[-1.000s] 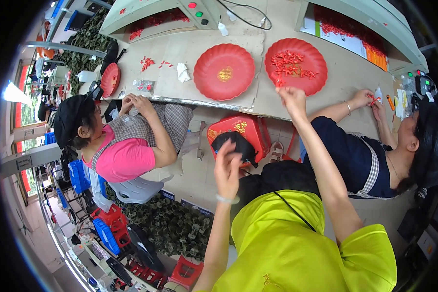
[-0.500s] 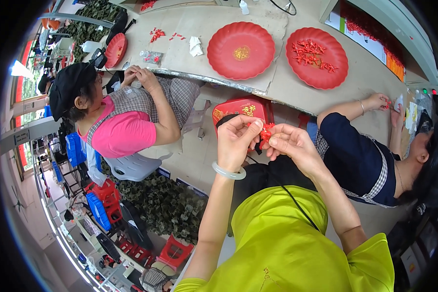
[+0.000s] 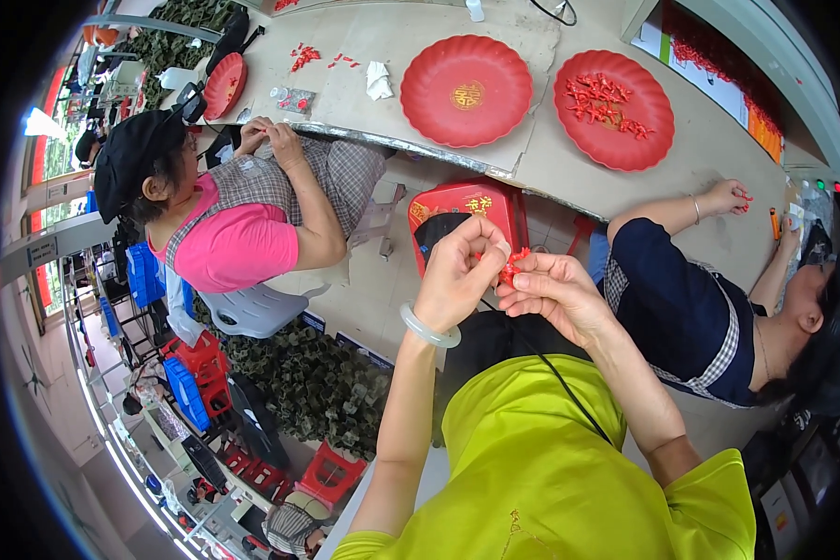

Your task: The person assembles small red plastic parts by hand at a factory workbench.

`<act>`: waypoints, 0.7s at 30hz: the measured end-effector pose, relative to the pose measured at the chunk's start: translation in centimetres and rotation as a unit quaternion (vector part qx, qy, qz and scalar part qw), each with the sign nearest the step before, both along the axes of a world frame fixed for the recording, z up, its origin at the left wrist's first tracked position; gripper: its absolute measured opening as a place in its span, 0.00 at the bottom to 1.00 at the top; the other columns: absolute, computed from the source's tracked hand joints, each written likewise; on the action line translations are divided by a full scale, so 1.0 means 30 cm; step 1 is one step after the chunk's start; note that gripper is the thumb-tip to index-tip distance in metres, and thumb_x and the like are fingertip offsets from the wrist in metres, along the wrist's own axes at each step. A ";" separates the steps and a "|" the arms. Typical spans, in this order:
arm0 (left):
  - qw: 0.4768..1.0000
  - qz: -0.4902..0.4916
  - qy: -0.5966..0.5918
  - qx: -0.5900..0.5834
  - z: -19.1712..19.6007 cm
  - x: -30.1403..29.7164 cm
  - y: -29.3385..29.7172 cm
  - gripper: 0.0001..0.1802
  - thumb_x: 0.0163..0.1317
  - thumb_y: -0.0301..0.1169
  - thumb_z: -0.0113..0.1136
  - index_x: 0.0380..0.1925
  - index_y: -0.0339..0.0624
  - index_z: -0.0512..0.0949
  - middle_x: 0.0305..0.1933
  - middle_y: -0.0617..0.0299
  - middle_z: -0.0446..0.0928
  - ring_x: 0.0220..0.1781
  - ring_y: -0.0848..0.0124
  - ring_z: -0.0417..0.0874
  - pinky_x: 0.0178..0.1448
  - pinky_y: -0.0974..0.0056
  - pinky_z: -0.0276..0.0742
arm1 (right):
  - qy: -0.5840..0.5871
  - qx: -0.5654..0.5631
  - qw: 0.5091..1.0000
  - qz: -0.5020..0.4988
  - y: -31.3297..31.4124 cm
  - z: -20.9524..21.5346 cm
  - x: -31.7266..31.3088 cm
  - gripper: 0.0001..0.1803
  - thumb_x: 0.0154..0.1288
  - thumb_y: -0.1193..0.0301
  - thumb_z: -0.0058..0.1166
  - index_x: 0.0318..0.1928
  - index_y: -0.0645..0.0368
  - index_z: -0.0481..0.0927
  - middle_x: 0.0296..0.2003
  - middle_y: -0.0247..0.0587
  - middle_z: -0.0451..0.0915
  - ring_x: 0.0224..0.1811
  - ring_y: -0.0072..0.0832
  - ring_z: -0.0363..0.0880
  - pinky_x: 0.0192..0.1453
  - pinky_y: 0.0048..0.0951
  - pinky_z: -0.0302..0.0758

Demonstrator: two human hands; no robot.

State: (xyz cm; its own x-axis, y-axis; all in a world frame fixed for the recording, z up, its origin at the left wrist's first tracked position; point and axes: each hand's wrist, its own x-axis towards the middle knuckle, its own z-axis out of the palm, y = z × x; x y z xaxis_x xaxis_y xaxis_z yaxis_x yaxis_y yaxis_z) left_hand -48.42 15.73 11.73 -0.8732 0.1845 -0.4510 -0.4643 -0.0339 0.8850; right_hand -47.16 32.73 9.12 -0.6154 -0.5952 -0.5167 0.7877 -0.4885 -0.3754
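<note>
Both my hands meet over my lap, below the table edge, around a small red piece (image 3: 511, 271) whose exact kind I cannot make out. My left hand (image 3: 462, 268), with a pale bangle (image 3: 429, 327) on its wrist, pinches it between thumb and index finger. From the other side, the fingers of my right hand (image 3: 560, 291) close on the same piece, covering much of it. Up on the table, a scalloped red plate (image 3: 614, 154) carries many similar small red pieces (image 3: 607, 103). Left of it lies another red plate (image 3: 467, 56) with a gold emblem in its middle.
A red box (image 3: 495, 210) stands beneath the table edge (image 3: 420, 149). To the left sits a person in a pink shirt (image 3: 252, 245), to the right one in dark blue (image 3: 672, 289). A crumpled white tissue (image 3: 378, 80) and scattered red pieces (image 3: 304, 56) lie on the table.
My hands have shifted slightly, and less of the red piece shows between my fingers. The right-hand person's far hand has drawn away from their other hand.
</note>
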 end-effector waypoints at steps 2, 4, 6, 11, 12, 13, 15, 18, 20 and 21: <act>0.999 -0.021 0.031 -0.020 0.002 0.003 -0.001 0.05 0.62 0.26 0.51 0.30 0.36 0.69 0.23 0.68 0.72 0.23 0.86 0.69 0.26 0.77 0.66 | -0.003 -0.005 1.000 -0.002 -0.003 0.004 0.005 0.11 0.61 0.75 0.55 0.42 0.68 0.75 0.33 0.48 0.81 0.33 0.31 0.83 0.40 0.28 0.81; 1.000 -0.014 0.024 -0.006 0.014 0.000 0.003 0.05 0.63 0.26 0.51 0.30 0.37 0.69 0.23 0.68 0.71 0.23 0.86 0.69 0.27 0.77 0.66 | -0.006 -0.009 1.000 -0.004 -0.003 0.003 0.010 0.11 0.61 0.74 0.55 0.42 0.68 0.75 0.33 0.48 0.81 0.33 0.30 0.83 0.39 0.28 0.81; 1.000 -0.008 0.017 0.009 0.020 -0.001 0.006 0.05 0.63 0.26 0.51 0.30 0.37 0.69 0.23 0.69 0.71 0.23 0.85 0.69 0.27 0.77 0.66 | 0.026 0.007 1.000 -0.013 -0.002 -0.003 0.014 0.10 0.62 0.74 0.55 0.41 0.68 0.76 0.32 0.46 0.81 0.31 0.29 0.82 0.37 0.26 0.81; 0.999 0.015 -0.015 0.043 0.032 0.006 0.010 0.05 0.63 0.27 0.51 0.30 0.39 0.69 0.22 0.71 0.70 0.22 0.85 0.67 0.27 0.78 0.63 | 0.032 0.009 0.999 -0.005 0.000 0.002 0.013 0.10 0.62 0.73 0.55 0.40 0.67 0.77 0.31 0.45 0.81 0.29 0.27 0.81 0.34 0.24 0.80; 0.999 0.015 -0.015 0.043 0.036 0.007 0.011 0.05 0.63 0.27 0.51 0.30 0.39 0.69 0.22 0.71 0.70 0.22 0.85 0.67 0.27 0.78 0.63 | 0.033 0.009 0.999 0.000 0.000 0.004 0.011 0.10 0.62 0.72 0.55 0.40 0.67 0.77 0.30 0.45 0.81 0.28 0.26 0.81 0.33 0.24 0.79; 0.999 0.021 -0.016 0.048 0.039 0.009 0.012 0.05 0.63 0.27 0.51 0.30 0.39 0.69 0.22 0.71 0.70 0.22 0.85 0.67 0.27 0.78 0.62 | 0.034 0.010 0.999 0.000 -0.001 0.008 0.011 0.10 0.62 0.72 0.55 0.40 0.67 0.77 0.30 0.45 0.81 0.28 0.26 0.81 0.33 0.24 0.79; 0.998 0.027 -0.016 0.052 0.040 0.013 0.013 0.05 0.63 0.27 0.51 0.30 0.39 0.69 0.22 0.71 0.69 0.22 0.85 0.67 0.26 0.78 0.62 | 0.037 0.025 0.999 0.000 -0.005 0.018 0.013 0.08 0.63 0.73 0.51 0.39 0.66 0.76 0.28 0.42 0.80 0.26 0.24 0.80 0.30 0.22 0.78; 0.997 0.038 -0.019 0.064 0.042 0.016 0.011 0.04 0.63 0.27 0.51 0.30 0.39 0.69 0.22 0.71 0.69 0.22 0.85 0.66 0.26 0.78 0.62 | 0.032 0.013 0.999 -0.002 -0.006 0.021 0.015 0.09 0.64 0.72 0.51 0.39 0.67 0.76 0.28 0.42 0.80 0.25 0.24 0.79 0.29 0.21 0.78; 0.998 0.022 -0.005 0.059 0.039 0.019 0.006 0.04 0.63 0.27 0.51 0.29 0.41 0.70 0.23 0.72 0.69 0.21 0.86 0.66 0.25 0.79 0.61 | 0.024 0.011 1.000 0.000 -0.009 0.018 0.021 0.09 0.63 0.72 0.51 0.39 0.67 0.76 0.28 0.42 0.80 0.25 0.24 0.79 0.29 0.21 0.77; 0.998 0.022 -0.005 0.059 0.040 0.019 0.004 0.04 0.63 0.27 0.51 0.29 0.41 0.70 0.23 0.72 0.69 0.21 0.86 0.66 0.25 0.79 0.61 | 0.014 0.009 1.000 0.001 -0.010 0.018 0.023 0.09 0.63 0.72 0.51 0.39 0.67 0.76 0.28 0.42 0.80 0.25 0.24 0.79 0.29 0.21 0.77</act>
